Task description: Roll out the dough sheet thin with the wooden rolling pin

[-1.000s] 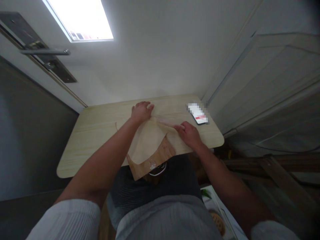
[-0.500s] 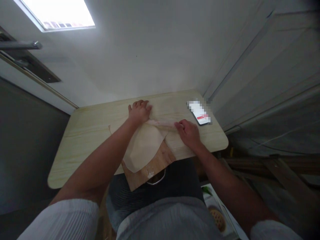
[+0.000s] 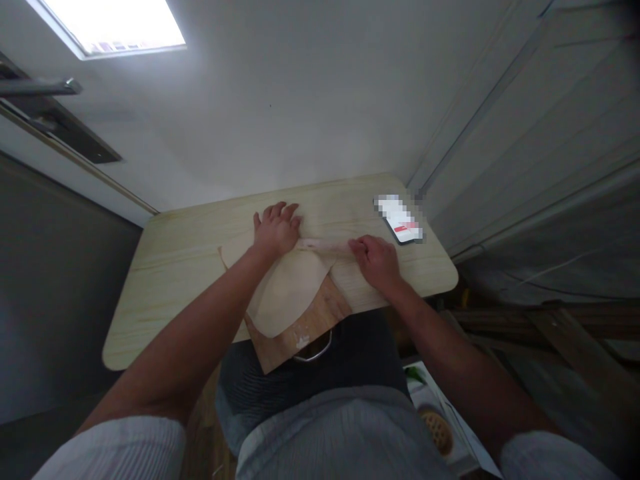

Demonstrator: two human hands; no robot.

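Observation:
A pale, floury rolling pin (image 3: 327, 245) lies across the far part of a thin, flat sheet of dough (image 3: 287, 297). The dough rests on a brown wooden board (image 3: 320, 313) that juts over the table's near edge. My left hand (image 3: 277, 230) presses its palm on or beside the pin's left end, its fingers stretched out and spread. That end of the pin is hidden under the hand. At the other end, my right hand (image 3: 374, 259) is closed around the pin. A metal handle (image 3: 317, 353) shows below the board's near edge.
The light wooden table (image 3: 155, 280) stands against a white door (image 3: 280, 127) with a metal door handle (image 3: 40, 88). A lit phone (image 3: 400, 220), partly pixelated, lies at the table's right. Below right is an open box (image 3: 470, 433) with a round tan item (image 3: 437, 430) in it.
My left hand's fingers have spread further apart. Both hands stay at the rolling pin, which has barely shifted. The whole view has tilted slightly.

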